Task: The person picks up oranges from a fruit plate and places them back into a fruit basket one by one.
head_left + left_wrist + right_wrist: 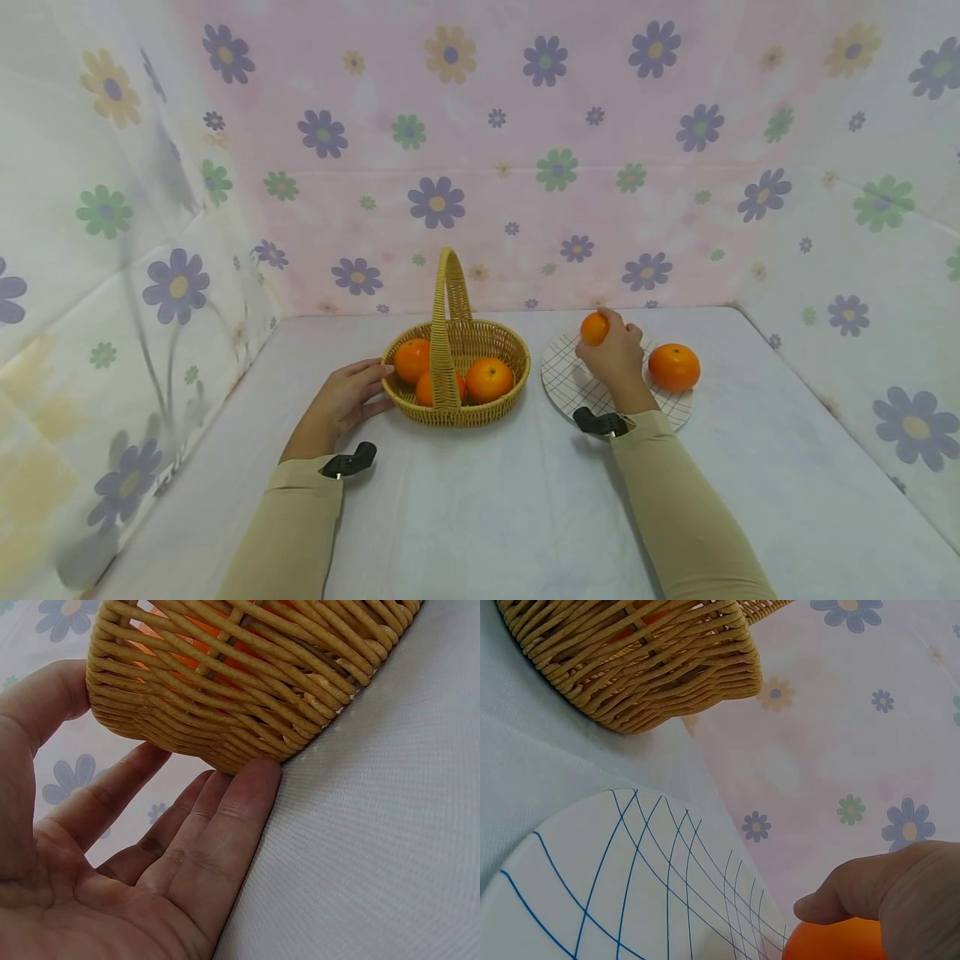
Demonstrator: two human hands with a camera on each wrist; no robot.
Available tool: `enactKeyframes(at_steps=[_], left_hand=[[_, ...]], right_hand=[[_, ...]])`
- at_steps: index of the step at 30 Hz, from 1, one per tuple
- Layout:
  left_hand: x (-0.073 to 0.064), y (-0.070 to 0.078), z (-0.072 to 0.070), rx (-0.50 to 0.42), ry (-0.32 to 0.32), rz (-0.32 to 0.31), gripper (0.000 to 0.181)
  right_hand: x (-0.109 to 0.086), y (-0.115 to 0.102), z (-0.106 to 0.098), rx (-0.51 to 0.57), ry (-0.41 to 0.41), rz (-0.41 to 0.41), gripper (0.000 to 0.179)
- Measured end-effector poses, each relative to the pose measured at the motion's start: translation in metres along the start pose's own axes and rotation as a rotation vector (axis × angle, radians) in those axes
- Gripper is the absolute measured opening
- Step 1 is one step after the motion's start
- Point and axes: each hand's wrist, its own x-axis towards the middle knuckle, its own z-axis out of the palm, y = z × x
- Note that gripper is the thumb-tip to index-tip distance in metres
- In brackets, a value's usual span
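A woven basket (480, 414) with a tall arched handle stands left of centre, holding three oranges (490, 381). My left hand (352, 396) is at its left side. In the left wrist view, the thumb (56, 701) touches near the basket's rim while the extended fingers (217, 855) rest against the lower wall. Over the far part of a round white plate (558, 379) with a line grid, my right hand (615, 354) pinches a small orange (595, 329) between thumb and fingers. A larger orange (674, 367) sits on the plate's right side, just right of that wrist.
A pale cloth covers the table (480, 517). Flowered fabric walls (495, 208) close in the back and both sides. The basket's handle (442, 325) rises well above its rim. Black wrist mounts (348, 461) sit on both sleeves.
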Motion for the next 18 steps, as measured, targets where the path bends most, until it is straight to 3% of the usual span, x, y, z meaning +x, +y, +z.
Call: enactKeyframes(at_steps=[9,18], left_hand=[[-0.0005,0.0012,0.0003,0.0,-0.006,0.0,0.066],[-0.0003,0.001,-0.0007,-0.003,-0.008,-0.005,0.067]], right_hand=[[-0.0003,-0.001,0.0001,0.007,0.009,0.002,0.09],[-0.0008,-0.0064,0.0007,0.026,0.017,-0.085,0.086]])
